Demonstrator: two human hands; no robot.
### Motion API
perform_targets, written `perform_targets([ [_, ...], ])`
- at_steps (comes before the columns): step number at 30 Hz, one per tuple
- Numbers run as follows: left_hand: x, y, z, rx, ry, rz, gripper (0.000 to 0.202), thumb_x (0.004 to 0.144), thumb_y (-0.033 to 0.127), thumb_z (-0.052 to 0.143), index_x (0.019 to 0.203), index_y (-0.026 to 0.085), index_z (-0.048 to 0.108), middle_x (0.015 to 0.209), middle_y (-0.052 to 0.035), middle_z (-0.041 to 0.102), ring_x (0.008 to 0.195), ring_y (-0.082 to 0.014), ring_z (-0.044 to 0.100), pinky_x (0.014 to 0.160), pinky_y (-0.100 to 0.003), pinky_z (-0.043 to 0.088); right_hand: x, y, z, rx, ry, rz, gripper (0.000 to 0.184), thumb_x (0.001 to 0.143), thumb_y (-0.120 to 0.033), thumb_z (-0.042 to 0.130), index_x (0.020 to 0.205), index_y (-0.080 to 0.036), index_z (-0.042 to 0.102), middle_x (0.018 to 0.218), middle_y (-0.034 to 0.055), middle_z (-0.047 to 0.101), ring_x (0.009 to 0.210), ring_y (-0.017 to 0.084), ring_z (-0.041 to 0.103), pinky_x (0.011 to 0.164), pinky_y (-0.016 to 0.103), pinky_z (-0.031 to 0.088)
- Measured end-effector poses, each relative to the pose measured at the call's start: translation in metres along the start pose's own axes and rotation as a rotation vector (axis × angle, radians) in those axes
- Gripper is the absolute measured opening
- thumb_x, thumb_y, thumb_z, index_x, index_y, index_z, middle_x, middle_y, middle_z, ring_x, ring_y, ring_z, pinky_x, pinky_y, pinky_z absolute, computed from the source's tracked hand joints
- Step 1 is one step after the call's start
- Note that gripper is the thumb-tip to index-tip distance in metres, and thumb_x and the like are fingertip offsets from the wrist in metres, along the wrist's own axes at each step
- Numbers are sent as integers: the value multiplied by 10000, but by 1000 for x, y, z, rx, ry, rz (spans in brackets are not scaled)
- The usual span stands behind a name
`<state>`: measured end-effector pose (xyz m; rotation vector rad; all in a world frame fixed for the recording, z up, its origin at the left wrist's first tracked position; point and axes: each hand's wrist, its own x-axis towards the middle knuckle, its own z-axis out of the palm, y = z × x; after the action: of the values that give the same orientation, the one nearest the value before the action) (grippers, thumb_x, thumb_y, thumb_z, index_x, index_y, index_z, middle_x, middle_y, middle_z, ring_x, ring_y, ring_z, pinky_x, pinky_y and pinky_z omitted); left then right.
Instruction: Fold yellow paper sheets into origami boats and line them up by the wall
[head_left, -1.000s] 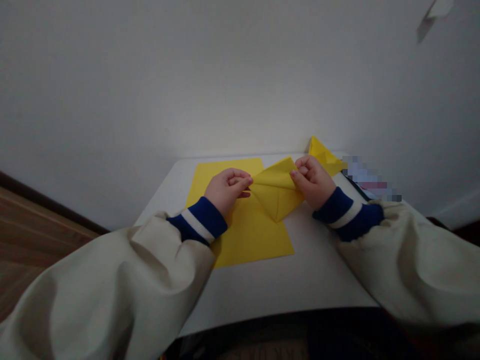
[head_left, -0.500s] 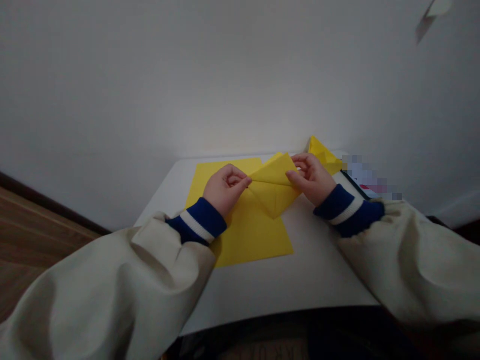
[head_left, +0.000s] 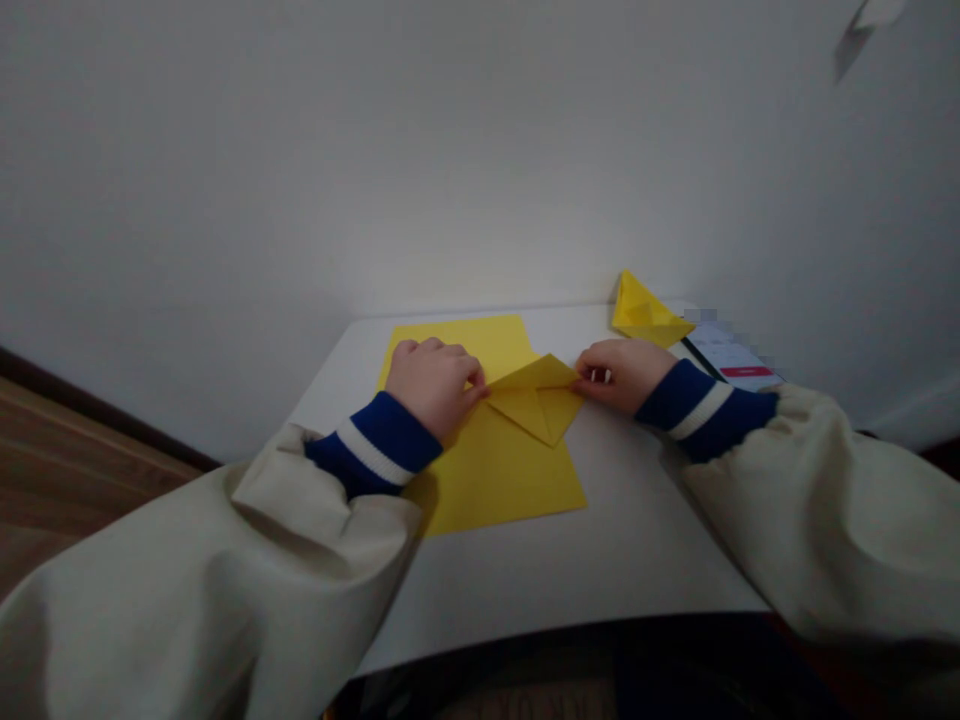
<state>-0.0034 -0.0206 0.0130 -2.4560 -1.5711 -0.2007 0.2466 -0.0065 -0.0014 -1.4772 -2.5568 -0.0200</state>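
Folded yellow paper (head_left: 534, 404) | left hand (head_left: 435, 388) is pinching its left corner, right hand (head_left: 628, 374) the right | flat yellow sheet (head_left: 499, 490) is lying underneath, on the table (head_left: 592, 575)

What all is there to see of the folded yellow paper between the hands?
The folded yellow paper looks thin and matte, with straight creases. Above a crosswise fold, a flap rises to a peak; below it, another part narrows to a point. The left hand pinches its left corner, the right hand its right. It is over a flat yellow sheet and, at right, the white table; whether it touches them is unclear.
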Motion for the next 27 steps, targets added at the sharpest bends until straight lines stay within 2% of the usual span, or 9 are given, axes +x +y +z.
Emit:
perform_targets([
  [3, -1, 2, 2, 44, -30, 30, 210, 795, 392, 569, 725, 227, 678, 852, -58, 683, 865, -254, 562, 762, -372, 309, 0, -1, -2, -47, -44, 37, 127, 762, -288, 557, 758, -213, 659, 738, 32, 658, 622, 151, 551, 558, 272, 367],
  [9, -1, 3, 1, 54, -134, -1, 261, 834, 383, 497, 781, 219, 693, 877, -64, 687, 857, -236, 592, 721, -334, 333, -1, -3, -5, -83, -114, 253, 189, 757, -376, 571, 716, -239, 694, 703, 31, 679, 634, 182, 574, 524, 288, 341],
  [13, -2, 6, 1, 83, -184, -21, 330, 876, 353, 402, 860, 189, 688, 918, -86, 673, 821, -229, 617, 665, -312, 366, -1, -3, -5, -73, -135, 243, 206, 776, -364, 546, 716, -222, 683, 725, 34, 682, 648, 177, 584, 538, 283, 357],
  [18, -2, 4, 12, 55, -147, -53, 347, 891, 349, 358, 878, 176, 658, 907, -80, 642, 797, -230, 623, 623, -310, 408, 1, -1, -2, -16, -154, 293, 219, 785, -364, 533, 742, -209, 681, 743, 32, 690, 674, 168, 603, 566, 266, 387],
  [22, -2, 2, 21, 25, -166, -102, 333, 904, 344, 349, 915, 156, 624, 924, -99, 634, 835, -240, 625, 625, -314, 429, 5, 2, 1, 32, -204, 330, 252, 796, -386, 521, 743, -198, 680, 751, 51, 690, 676, 172, 606, 574, 266, 396],
  [27, -3, 5, 24, 89, -153, -74, 349, 923, 324, 306, 934, 130, 597, 926, -127, 636, 868, -264, 628, 654, -344, 440, 9, 3, 6, 9, -236, 322, 341, 824, -438, 466, 686, -186, 651, 677, 59, 655, 614, 167, 570, 548, 277, 370],
])
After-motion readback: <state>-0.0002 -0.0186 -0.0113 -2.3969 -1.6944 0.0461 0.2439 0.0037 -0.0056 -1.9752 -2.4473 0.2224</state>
